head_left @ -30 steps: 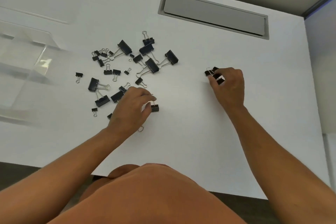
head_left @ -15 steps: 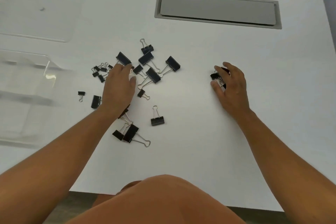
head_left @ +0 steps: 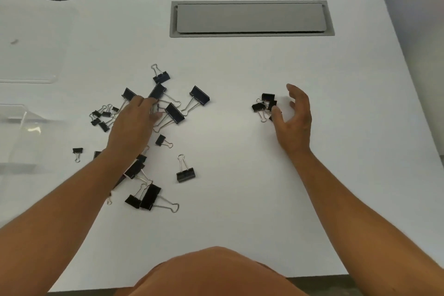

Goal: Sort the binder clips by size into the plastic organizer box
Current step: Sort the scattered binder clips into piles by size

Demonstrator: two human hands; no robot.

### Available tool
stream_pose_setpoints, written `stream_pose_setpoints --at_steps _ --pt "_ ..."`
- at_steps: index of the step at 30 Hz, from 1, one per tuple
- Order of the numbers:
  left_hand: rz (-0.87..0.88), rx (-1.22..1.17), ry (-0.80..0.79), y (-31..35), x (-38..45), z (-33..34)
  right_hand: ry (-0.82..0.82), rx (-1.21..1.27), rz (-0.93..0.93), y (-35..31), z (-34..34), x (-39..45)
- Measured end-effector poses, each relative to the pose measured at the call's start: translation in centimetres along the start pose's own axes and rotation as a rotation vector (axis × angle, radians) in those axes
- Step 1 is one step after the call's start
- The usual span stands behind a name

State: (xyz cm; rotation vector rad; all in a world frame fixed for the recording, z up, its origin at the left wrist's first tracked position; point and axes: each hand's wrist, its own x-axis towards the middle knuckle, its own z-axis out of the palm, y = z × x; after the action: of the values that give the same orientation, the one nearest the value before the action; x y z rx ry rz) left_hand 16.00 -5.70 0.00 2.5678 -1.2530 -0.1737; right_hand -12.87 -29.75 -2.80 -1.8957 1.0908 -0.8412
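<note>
The person leans over a white tabletop (head_left: 228, 199) with both bare arms stretched out. The left hand (head_left: 131, 127) lies palm-down over a scatter of black metal binder clips with silver wire handles (head_left: 153, 142). Its fingers are stretched forward, nearly straight, and their tips touch a large black binder clip (head_left: 157, 91) at the far side of the pile; I cannot tell whether anything is pinched beneath them. Just right of those fingertips lies another large clip (head_left: 175, 113), and further right, apart from the hand, a third large one (head_left: 199, 95). Left of the fingers sits a cluster of tiny black clips (head_left: 102, 116). Back toward the wrist and forearm lie a medium clip with its handles upright (head_left: 185, 174) and a pair of clips lying against each other (head_left: 147, 197).

The right hand (head_left: 294, 119) stands on its edge, fingers spread and relaxed, thumb out, holding nothing. Just left of its thumb and palm sits a small separate heap of black binder clips (head_left: 265, 104), the thumb tip touching or almost touching its near edge.

Well to the left of the left hand's fingers, at the table's edge, is the clear plastic organizer box (head_left: 16, 137), with no clip visible in it. Beyond both hands a grey rectangular cable hatch (head_left: 251, 18) is set into the tabletop.
</note>
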Motion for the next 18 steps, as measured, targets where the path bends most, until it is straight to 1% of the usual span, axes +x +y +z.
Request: stream_pose_setpoints --at_steps 1,3,6,8,11,14,16,18 --pt "-0.007 -0.004 -0.025 0.3 0.1 0.0 0.045 0.034 0.048 0.0 -0.5 -0.3" --pt "-0.065 -0.019 -0.04 -0.1 -0.2 -0.5 0.062 0.071 0.084 -0.1 -0.5 -1.4" --pt "-0.124 -0.074 0.021 -0.2 -0.5 -0.8 0.051 0.071 0.085 0.2 -1.1 -2.6" --pt "-0.17 -0.107 0.043 -0.2 -0.6 -1.0 0.026 0.045 0.079 0.6 -1.4 -2.8" --pt "-0.188 -0.119 0.069 -0.3 -0.6 -0.9 -0.006 -0.04 0.07 0.5 -1.1 -2.7" --pt "-0.282 -0.151 0.076 0.0 -0.4 -1.0 0.001 -0.062 0.07 0.4 -1.0 -2.7" --pt "-0.346 -0.237 0.146 0.8 -0.6 -1.4 0.005 -0.083 0.055 0.4 -1.0 -2.8" --pt "-0.34 -0.351 0.255 2.9 -1.1 -2.0 0.001 -0.131 0.035 0.5 -0.9 -2.8"
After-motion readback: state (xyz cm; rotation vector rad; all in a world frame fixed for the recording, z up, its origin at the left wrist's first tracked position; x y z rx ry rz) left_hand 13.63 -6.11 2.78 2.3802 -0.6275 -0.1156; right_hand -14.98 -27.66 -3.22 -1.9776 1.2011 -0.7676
